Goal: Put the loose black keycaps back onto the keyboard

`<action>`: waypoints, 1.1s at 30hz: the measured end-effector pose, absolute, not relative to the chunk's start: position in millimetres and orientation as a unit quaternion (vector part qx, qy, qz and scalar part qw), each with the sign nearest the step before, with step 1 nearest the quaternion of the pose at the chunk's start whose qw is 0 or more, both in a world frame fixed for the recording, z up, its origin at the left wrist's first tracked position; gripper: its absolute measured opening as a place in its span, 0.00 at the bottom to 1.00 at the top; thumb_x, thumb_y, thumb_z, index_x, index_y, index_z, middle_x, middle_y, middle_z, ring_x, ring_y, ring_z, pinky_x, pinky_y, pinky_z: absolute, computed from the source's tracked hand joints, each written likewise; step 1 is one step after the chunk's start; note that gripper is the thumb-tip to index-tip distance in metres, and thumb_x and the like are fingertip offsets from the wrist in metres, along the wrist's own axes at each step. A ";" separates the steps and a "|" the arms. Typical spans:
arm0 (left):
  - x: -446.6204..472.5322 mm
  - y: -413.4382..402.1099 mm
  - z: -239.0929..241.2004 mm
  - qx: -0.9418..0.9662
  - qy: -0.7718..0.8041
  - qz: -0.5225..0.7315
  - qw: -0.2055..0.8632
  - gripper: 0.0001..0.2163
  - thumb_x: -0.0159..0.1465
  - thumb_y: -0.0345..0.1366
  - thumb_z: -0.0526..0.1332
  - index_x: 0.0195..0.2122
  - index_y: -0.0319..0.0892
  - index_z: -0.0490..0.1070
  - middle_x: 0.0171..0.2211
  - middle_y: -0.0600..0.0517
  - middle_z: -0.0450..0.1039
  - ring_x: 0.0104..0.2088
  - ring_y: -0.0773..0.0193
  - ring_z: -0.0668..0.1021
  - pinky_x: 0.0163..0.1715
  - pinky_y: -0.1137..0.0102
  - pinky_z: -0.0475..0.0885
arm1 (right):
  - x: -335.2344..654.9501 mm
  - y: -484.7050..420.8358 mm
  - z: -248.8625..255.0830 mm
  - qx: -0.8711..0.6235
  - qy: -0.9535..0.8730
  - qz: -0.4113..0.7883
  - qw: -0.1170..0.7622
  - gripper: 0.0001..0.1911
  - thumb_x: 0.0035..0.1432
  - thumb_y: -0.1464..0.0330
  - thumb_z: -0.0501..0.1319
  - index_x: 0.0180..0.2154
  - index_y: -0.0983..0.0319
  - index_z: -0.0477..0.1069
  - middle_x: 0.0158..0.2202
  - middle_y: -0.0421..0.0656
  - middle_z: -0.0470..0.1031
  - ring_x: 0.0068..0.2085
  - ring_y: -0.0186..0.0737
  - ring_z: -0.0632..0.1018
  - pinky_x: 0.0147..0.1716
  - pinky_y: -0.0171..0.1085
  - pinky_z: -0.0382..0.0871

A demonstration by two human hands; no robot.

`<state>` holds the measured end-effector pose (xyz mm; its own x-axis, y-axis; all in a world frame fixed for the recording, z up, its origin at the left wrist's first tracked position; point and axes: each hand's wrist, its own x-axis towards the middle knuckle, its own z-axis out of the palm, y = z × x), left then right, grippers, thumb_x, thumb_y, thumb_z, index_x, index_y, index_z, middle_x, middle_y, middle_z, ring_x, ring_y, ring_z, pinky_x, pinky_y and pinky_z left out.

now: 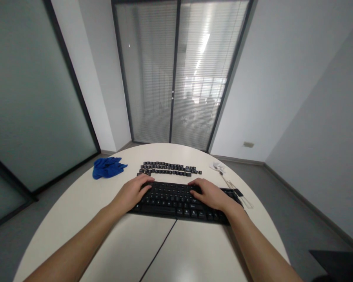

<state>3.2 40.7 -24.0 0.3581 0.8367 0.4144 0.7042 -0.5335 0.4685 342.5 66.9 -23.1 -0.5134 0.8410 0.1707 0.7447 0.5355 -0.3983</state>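
Observation:
A black keyboard lies on the round pale table in front of me. My left hand rests at its far left corner, fingers along the far edge and thumb over the top. At the right half, my right hand has its fingers curled to the far edge and its thumb on the upper side. Both hands appear to grip the keyboard. Behind it stand rows of loose black keycaps. Parts of the keyboard's left and right ends are hidden under my hands.
A crumpled blue cloth lies at the table's far left. On the right are a white crumpled item, thin pale sticks or tools and a small black piece. A seam crosses the table.

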 end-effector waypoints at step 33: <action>-26.2 44.1 -19.1 0.868 0.403 0.219 0.191 0.08 0.68 0.35 0.60 0.42 0.48 0.79 0.44 0.52 0.80 0.44 0.61 0.80 0.48 0.68 0.72 | 287.5 43.1 -16.2 -0.357 -0.911 0.152 0.140 0.45 0.49 0.43 0.67 0.64 0.54 0.65 0.69 0.51 0.59 0.67 0.59 0.61 0.66 0.57 0.50</action>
